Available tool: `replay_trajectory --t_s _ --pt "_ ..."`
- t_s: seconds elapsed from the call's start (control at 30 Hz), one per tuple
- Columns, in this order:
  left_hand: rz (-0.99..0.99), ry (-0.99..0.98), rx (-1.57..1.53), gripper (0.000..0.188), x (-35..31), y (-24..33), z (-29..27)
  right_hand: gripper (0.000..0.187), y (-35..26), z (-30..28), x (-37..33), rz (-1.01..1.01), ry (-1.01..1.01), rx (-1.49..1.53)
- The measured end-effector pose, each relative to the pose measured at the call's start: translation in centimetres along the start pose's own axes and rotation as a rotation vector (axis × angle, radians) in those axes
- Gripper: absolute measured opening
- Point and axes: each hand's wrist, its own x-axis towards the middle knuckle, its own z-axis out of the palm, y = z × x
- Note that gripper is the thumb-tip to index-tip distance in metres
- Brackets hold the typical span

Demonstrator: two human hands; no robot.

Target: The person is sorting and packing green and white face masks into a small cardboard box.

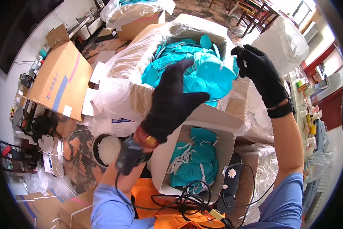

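My left hand (pixel 173 97), in a black glove, grips a teal face mask (pixel 213 78) over the large open carton (pixel 141 93). Its thumb lies along the mask's lower side and its other fingers are partly hidden. To the right, my black-gloved right hand (pixel 259 70) is raised beside the mask with its fingertips pinched together. Something small and pale shows at those fingertips, too small to name. Many teal masks (pixel 175 49) fill the plastic-lined carton. Below my hands, a smaller open box (pixel 227 152) holds several teal masks (pixel 202 152) with white straps.
A tall cardboard box (pixel 59 76) stands at the left. Near it is a round bin (pixel 95 147) with white contents. Black cables (pixel 186 202) run across my lap below the smaller box. Clear plastic wrap (pixel 263 168) lies on the right, and a cluttered shelf (pixel 303 103) lines the right wall.
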Motion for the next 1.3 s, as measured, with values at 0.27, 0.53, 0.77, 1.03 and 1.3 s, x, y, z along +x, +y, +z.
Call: replay_trajectory --t_s 0.27,0.53,0.77,1.03,1.3 --pt "-0.073 -0.498 -0.221 0.039 2.5 4.0 3.7 0.028 -4.7 1.8 -8.2 -0.303 0.075 -0.001" --pt "0.146 -0.612 -0.219 0.018 -0.5 4.8 0.6 0.021 -2.6 0.0 -16.4 0.102 0.276 0.191" --pt "0.204 -0.558 -0.109 0.021 -2.1 1.7 -1.9 0.018 -1.0 -0.5 -24.0 0.291 0.332 0.224" --pt "-0.395 -0.031 -0.345 0.037 0.6 -6.3 -10.7 0.015 5.0 -6.6 -33.3 0.281 0.733 0.162" --pt "-0.004 -0.012 0.051 0.034 5.0 0.3 1.7 0.029 4.9 2.8 -25.8 -0.085 0.451 0.086"
